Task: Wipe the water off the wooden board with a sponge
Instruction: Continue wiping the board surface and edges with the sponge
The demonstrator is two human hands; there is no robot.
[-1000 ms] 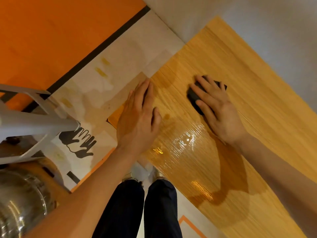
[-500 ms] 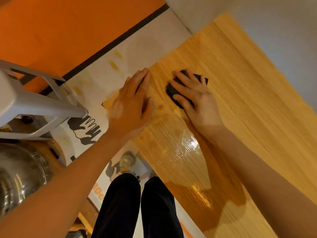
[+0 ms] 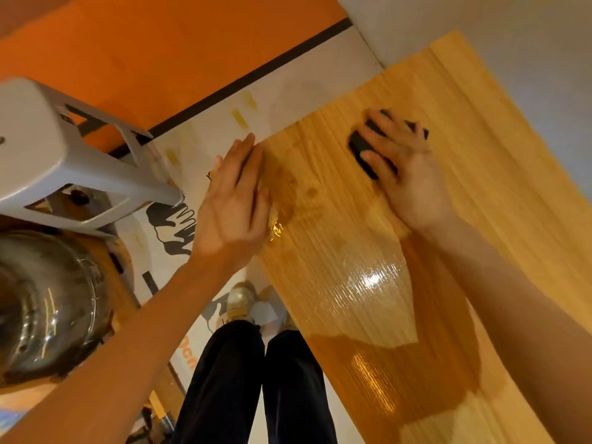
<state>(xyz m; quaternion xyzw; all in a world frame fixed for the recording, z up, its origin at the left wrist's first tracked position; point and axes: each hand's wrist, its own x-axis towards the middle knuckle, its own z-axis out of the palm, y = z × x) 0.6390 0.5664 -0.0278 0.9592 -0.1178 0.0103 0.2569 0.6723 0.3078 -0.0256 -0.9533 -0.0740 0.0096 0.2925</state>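
- Head view: the right hand [image 3: 407, 174], fingers spread, presses the dark sponge [image 3: 363, 149] flat on the wooden board [image 3: 512, 193]; since half a second ago the sponge has gone from near the left hand out toward the upper centre-right.
- The left hand [image 3: 235, 200], flat with its fingers together, steadies the board's left edge.
- A shiny wet patch [image 3: 368, 283] remains lower centre, so wiping seems unfinished.
- A grey stool [image 3: 54, 161] and a metal pot [image 3: 48, 302] stand at the left, on the orange floor [image 3: 160, 43].

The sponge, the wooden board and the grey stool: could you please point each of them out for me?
sponge [image 3: 361, 148], head view, dark left end beside the fingers.
wooden board [image 3: 499, 174], head view, dry bare grain.
grey stool [image 3: 28, 129], head view, its seat.
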